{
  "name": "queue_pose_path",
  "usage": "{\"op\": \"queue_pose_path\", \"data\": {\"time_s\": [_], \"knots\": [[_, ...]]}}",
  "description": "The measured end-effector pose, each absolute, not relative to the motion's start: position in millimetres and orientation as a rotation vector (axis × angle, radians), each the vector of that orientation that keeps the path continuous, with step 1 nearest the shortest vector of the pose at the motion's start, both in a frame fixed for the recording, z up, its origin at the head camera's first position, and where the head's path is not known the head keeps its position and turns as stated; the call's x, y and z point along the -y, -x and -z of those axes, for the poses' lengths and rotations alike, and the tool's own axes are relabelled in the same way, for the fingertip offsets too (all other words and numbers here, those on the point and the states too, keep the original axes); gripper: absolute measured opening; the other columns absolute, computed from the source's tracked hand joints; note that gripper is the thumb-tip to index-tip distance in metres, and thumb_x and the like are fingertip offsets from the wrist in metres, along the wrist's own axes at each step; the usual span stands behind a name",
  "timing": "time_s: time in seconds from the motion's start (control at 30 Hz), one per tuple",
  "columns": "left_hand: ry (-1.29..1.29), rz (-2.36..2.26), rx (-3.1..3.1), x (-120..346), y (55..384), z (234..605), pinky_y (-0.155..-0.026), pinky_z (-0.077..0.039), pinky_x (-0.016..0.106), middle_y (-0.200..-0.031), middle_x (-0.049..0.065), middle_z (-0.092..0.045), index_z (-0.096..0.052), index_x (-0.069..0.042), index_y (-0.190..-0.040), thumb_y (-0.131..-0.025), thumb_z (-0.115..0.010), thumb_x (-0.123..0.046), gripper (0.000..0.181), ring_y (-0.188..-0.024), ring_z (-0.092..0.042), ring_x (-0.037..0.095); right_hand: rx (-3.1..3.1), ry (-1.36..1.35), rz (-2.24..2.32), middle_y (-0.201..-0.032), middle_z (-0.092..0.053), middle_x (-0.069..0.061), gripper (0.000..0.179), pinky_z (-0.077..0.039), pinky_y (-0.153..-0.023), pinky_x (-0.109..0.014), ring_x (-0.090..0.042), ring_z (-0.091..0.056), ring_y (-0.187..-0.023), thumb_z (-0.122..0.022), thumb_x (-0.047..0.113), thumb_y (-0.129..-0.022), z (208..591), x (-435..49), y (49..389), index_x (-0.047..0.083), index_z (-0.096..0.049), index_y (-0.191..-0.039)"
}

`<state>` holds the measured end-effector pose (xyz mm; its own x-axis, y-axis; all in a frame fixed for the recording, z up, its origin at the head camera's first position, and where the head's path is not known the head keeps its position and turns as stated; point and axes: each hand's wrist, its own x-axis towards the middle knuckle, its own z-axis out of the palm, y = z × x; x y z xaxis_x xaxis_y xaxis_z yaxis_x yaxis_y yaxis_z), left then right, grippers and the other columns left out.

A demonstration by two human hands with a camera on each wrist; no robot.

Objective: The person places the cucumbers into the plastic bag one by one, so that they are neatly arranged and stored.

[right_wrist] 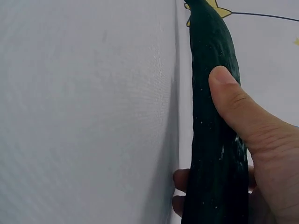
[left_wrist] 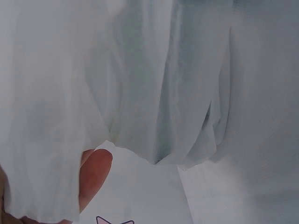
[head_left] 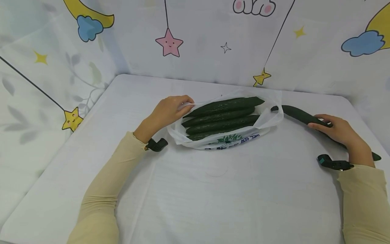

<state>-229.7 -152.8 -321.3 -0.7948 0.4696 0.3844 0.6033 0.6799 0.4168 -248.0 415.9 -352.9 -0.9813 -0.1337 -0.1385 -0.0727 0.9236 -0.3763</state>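
Observation:
A white plastic bag (head_left: 201, 145) with green and blue print lies open near the back of the table, several dark green cucumbers (head_left: 219, 118) side by side in it. My left hand (head_left: 168, 110) holds the bag's left end by its edge; in the left wrist view, thin film covers part of the fingers and the thumb (left_wrist: 96, 175) shows below it. On the right, my right hand (head_left: 338, 128) grips a single long cucumber (head_left: 300, 114), thumb along one side and fingers round the other. That cucumber's stem end overlaps the bag's right end, a strip of film crossing it.
A white cloth covers the table (head_left: 207, 200). Behind and to the left hangs a white curtain (head_left: 201, 67) printed with stars, moons and clouds. Dark wrist cameras (head_left: 156, 145) sit on both wrists.

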Motion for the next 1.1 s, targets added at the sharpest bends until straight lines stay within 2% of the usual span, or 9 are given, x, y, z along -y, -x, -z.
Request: {"op": "queue_pose_path", "data": {"time_s": [0.67,0.73,0.8,0.9,1.03,1.1], "knots": [[0.852,0.774,2.651,152,229,321,-0.071,-0.050,0.040,-0.102,0.008,-0.073,-0.069,-0.008,-0.110,-0.098,-0.060,-0.023,0.021,-0.079,-0.064,0.025,-3.010,0.146,0.637,-0.130,-0.036,-0.042,0.069,-0.035,-0.082,-0.072,-0.058,-0.037,-0.112,-0.052,0.042,-0.099,334,-404,241,-0.009,-0.035,-0.143],[0.853,0.776,2.649,152,229,321,-0.071,-0.050,0.041,-0.102,0.008,-0.073,-0.069,-0.007,-0.110,-0.098,-0.060,-0.022,0.021,-0.080,-0.064,0.025,-3.034,0.151,0.646,-0.128,-0.039,-0.040,0.068,-0.042,-0.075,-0.065,-0.056,-0.041,-0.109,-0.054,0.041,-0.099,332,-403,241,-0.009,-0.037,-0.142],[0.856,0.773,2.648,152,229,321,-0.072,-0.051,0.041,-0.103,0.008,-0.072,-0.069,-0.007,-0.110,-0.098,-0.060,-0.022,0.021,-0.081,-0.065,0.025,-3.060,0.155,0.649,-0.126,-0.042,-0.038,0.067,-0.046,-0.065,-0.052,-0.052,-0.044,-0.104,-0.055,0.040,-0.098,330,-402,241,-0.009,-0.040,-0.141],[0.860,0.772,2.644,152,229,321,-0.072,-0.051,0.041,-0.103,0.009,-0.072,-0.069,-0.007,-0.110,-0.098,-0.061,-0.021,0.021,-0.081,-0.065,0.026,-3.098,0.155,0.645,-0.122,-0.046,-0.035,0.065,-0.041,-0.057,-0.034,-0.045,-0.050,-0.096,-0.057,0.039,-0.097,327,-399,242,-0.008,-0.043,-0.140],[0.861,0.772,2.641,152,229,321,-0.072,-0.051,0.042,-0.103,0.009,-0.072,-0.069,-0.007,-0.110,-0.097,-0.061,-0.020,0.020,-0.081,-0.065,0.026,-3.132,0.129,0.627,-0.121,-0.046,-0.035,0.066,-0.039,-0.054,-0.031,-0.044,-0.055,-0.087,-0.057,0.040,-0.097,322,-395,241,-0.008,-0.044,-0.139],[0.860,0.773,2.642,152,229,321,-0.072,-0.051,0.042,-0.103,0.009,-0.072,-0.069,-0.007,-0.110,-0.097,-0.061,-0.020,0.020,-0.081,-0.065,0.026,-3.147,0.105,0.623,-0.119,-0.047,-0.035,0.067,-0.039,-0.053,-0.031,-0.034,-0.058,-0.077,-0.057,0.042,-0.097,320,-392,241,-0.009,-0.043,-0.139]]}}
